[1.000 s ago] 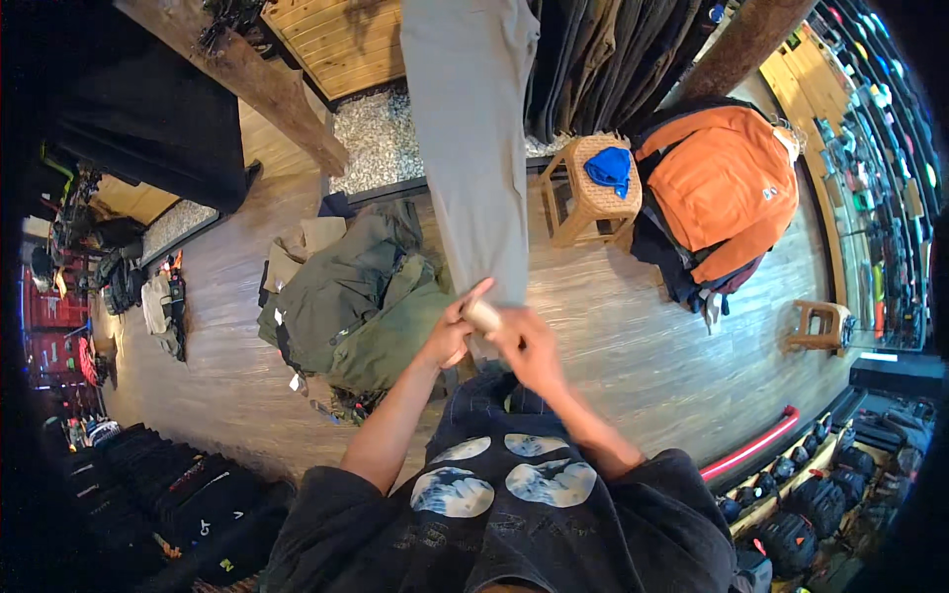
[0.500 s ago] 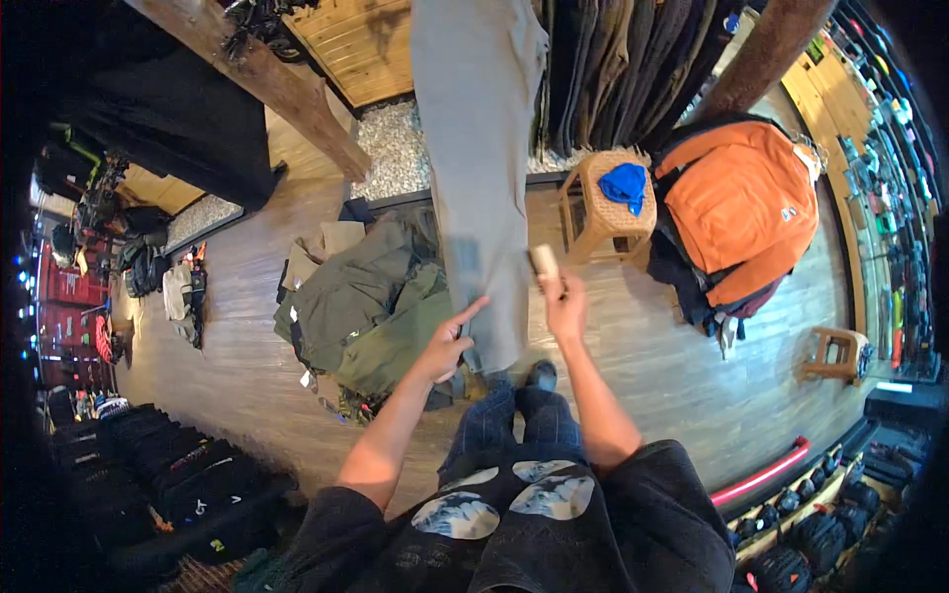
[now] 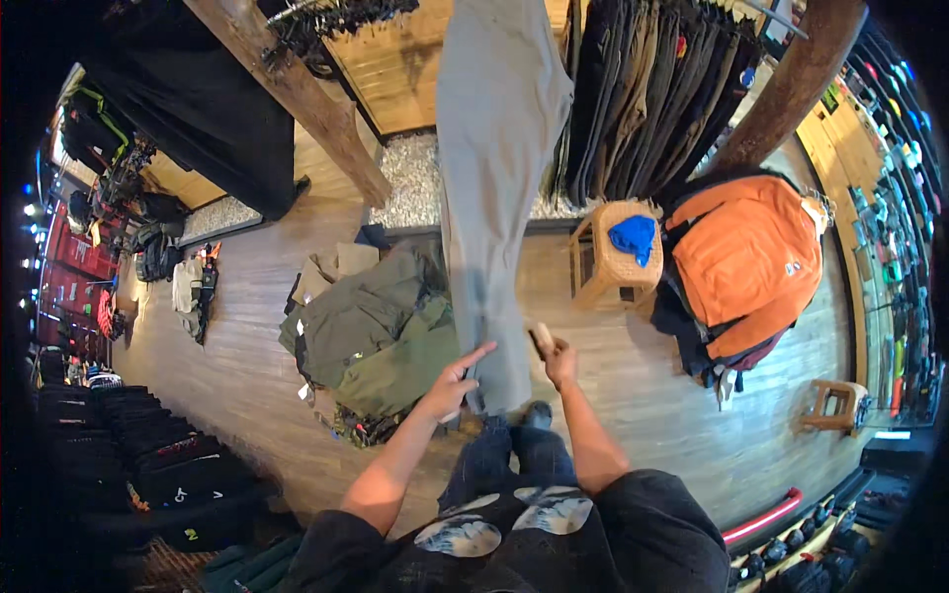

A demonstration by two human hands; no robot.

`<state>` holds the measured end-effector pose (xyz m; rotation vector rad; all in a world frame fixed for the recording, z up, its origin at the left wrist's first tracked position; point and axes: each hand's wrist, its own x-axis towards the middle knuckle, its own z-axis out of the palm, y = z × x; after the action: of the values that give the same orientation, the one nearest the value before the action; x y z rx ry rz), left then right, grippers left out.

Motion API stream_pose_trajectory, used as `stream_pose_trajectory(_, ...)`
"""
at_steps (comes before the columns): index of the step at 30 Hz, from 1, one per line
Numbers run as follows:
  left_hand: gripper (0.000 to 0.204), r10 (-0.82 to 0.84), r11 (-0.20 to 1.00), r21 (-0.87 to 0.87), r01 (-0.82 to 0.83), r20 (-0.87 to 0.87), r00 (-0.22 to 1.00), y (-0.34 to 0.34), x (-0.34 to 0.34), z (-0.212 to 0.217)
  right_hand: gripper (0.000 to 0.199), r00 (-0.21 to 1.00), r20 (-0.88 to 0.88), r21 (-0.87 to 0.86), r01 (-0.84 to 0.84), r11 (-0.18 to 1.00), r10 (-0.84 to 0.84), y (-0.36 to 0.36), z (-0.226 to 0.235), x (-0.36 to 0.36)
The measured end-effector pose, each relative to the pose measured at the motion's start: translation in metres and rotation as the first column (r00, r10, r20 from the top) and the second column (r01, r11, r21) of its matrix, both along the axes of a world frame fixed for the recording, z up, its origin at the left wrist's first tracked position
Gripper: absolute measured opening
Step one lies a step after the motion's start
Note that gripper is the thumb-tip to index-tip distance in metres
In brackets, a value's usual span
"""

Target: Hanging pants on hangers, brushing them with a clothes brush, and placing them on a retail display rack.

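Observation:
A pair of grey trousers [image 3: 497,128] hangs lengthwise in front of me, running from the top of the view down toward my shoes. My left hand [image 3: 448,391] is at the lower end of the leg, thumb side against the cloth, index finger stretched across it; the fabric seems pinched there, though part of the grip is hidden. In my right hand [image 3: 560,364] is a small brush [image 3: 540,338] with a pale wooden back and a dark side facing the trousers. It is just right of the leg, with a narrow gap between.
A heap of olive and tan clothes [image 3: 371,316] lies on the floor at left. To the right stand a woven stool [image 3: 600,282] with a blue cloth [image 3: 633,237] and a pile topped by an orange jacket [image 3: 746,257]. Dark trousers [image 3: 652,99] hang behind; a wooden post [image 3: 297,99] leans at left.
My right hand has drawn the brush toward me, closer to the trouser hem, and tilted it. My left hand stays at the lower leg. The whole view has shifted slightly.

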<state>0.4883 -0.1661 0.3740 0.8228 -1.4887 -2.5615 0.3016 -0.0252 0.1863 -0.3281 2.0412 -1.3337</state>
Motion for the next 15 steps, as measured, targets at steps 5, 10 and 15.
stream_pose_trajectory(5,0.070,-0.116,0.905,-0.398,0.149,0.107,0.987,-0.011,0.016,-0.032,0.038,0.981,-0.178,0.045,0.084,0.995,-0.075,-0.038,0.049,-0.037)
stream_pose_trajectory(10,0.059,-0.320,0.617,-0.677,0.401,0.249,0.914,-0.028,-0.019,-0.067,0.040,0.952,-0.299,-0.082,0.039,0.996,-0.062,-0.085,0.088,-0.091)
stream_pose_trajectory(15,0.055,-0.351,0.762,-0.531,0.371,0.142,0.925,-0.094,-0.070,-0.076,0.040,0.907,-0.420,-0.173,-0.055,0.983,-0.023,-0.147,0.145,-0.152)
